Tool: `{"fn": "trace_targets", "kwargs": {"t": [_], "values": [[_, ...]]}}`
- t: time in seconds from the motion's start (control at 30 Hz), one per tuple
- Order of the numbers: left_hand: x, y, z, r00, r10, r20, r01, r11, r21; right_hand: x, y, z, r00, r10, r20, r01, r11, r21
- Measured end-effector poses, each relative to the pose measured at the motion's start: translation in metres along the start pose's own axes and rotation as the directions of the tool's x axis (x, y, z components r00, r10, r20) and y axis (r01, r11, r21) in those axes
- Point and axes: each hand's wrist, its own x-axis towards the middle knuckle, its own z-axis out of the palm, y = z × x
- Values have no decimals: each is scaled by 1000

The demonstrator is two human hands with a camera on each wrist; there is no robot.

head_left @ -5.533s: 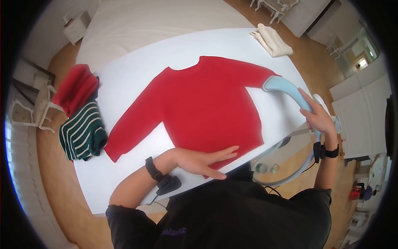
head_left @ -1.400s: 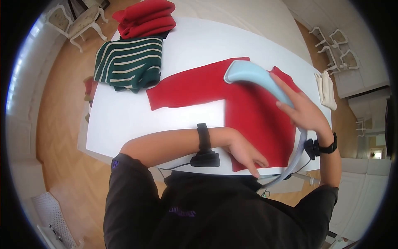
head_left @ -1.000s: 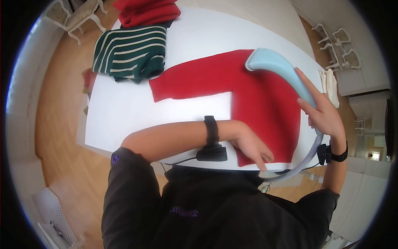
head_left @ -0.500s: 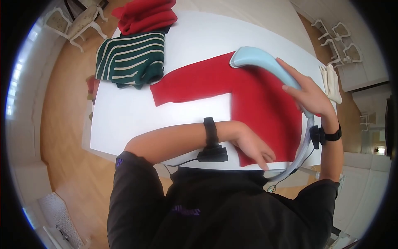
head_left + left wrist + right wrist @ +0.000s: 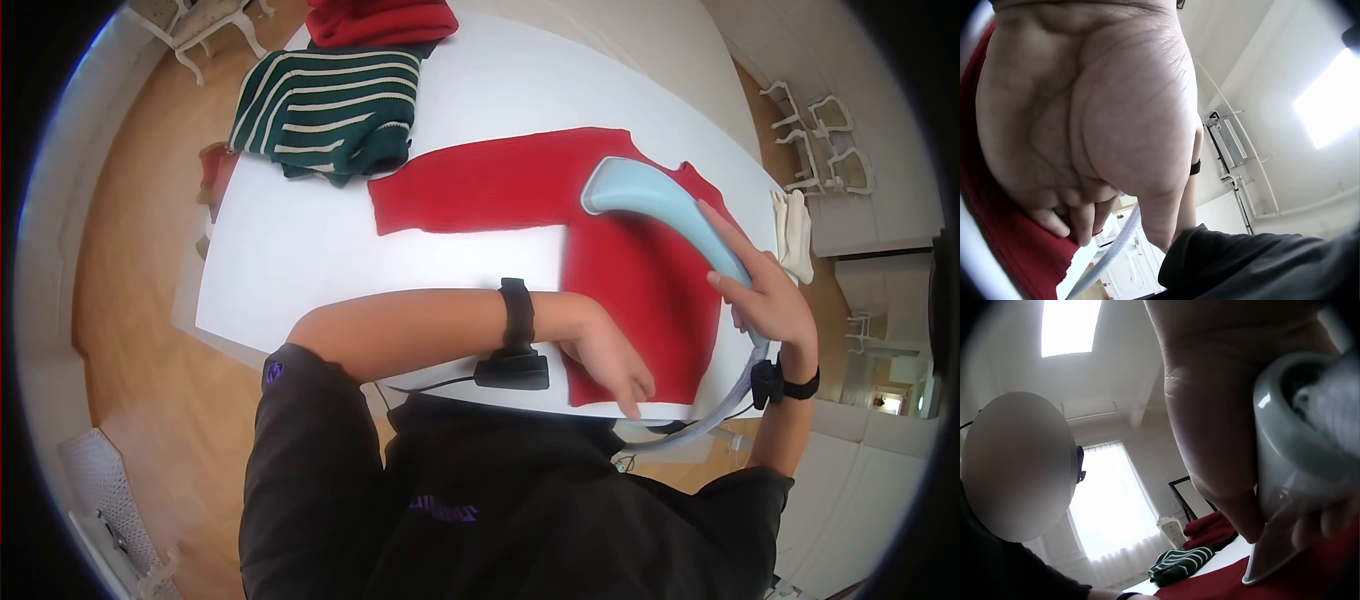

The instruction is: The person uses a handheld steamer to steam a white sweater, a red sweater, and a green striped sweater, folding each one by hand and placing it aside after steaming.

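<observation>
A red sweater (image 5: 480, 190) lies spread on the white table (image 5: 290, 270), one sleeve stretched out to the left. My right hand (image 5: 765, 300) grips the handle of a light blue garment steamer (image 5: 650, 190), whose head is over the sweater near the shoulder. In the right wrist view, fingers wrap round the steamer (image 5: 1285, 456), and its hose leaves the handle end. My left hand (image 5: 605, 355) rests at the sweater's lower hem, fingers loosely bent and thumb pointing toward the table's front edge. The sweater's far sleeve is mostly hidden behind the right hand and steamer.
A folded green striped sweater (image 5: 330, 110) and a folded red garment (image 5: 380, 22) sit at the back left. Folded cream cloth (image 5: 793, 235) lies at the right edge. The grey steamer hose (image 5: 715, 412) curves below the right hand past the table's front edge.
The steamer has gone from the far sleeve on the right to the sweater's shoulder area, lately shifting back toward the body. My left hand stays near the hem; the head view has turned.
</observation>
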Motion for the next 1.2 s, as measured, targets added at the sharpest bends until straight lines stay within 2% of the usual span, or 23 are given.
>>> {"fn": "trace_targets", "kwargs": {"t": [0.1,0.23,0.27,0.3,0.37,0.5,0.53,0.63,0.67,0.77,0.8,0.9,1.0,1.03,1.1,1.2], "values": [[0,-1,0,1000,4,12,-4,1000,-12,28,-1,-1,998,-66,3,66,998,-14],[4,-3,-2,1000,11,22,-10,1000,-7,54,-30,9,999,-49,-10,49,999,9],[3,-3,-2,1000,16,20,-16,1000,-13,61,-29,14,992,-116,-40,116,993,-9],[1,-2,-2,1000,20,5,-20,1000,-14,60,-33,12,992,-126,-31,125,992,-17],[-3,2,-1,1000,10,18,-10,1000,22,51,-47,12,998,-48,28,49,998,-36],[-10,9,-2,1000,3,17,-4,998,56,32,-42,20,986,-148,75,155,984,-89],[-9,8,-1,1000,-6,4,6,999,44,32,-38,23,973,-212,94,223,966,-130],[-6,7,0,1000,-15,3,15,999,31,37,-58,32,976,-197,97,208,972,-113],[-5,8,-1,1000,-7,12,7,999,38,45,-56,36,956,-280,91,291,945,-147],[-5,8,-1,1000,-9,17,8,999,47,62,-78,45,944,-300,136,319,934,-158],[-5,8,-1,1000,-11,4,11,999,44,69,-79,51,931,-345,121,360,923,-137],[-7,9,-1,1000,-3,21,3,1000,31,69,-99,51,943,-303,139,326,925,-194],[-10,10,0,1000,5,16,-6,999,31,53,-80,47,918,-389,79,397,898,-188],[-10,11,0,1000,12,14,-12,1000,28,44,-73,44,918,-387,86,396,899,-189],[-10,13,0,1000,-27,4,27,999,44,17,-61,36,940,-340,-33,336,937,-97],[-14,16,0,999,-39,-5,39,999,22,-19,-46,22,991,-87,-98,88,996,13]]}}
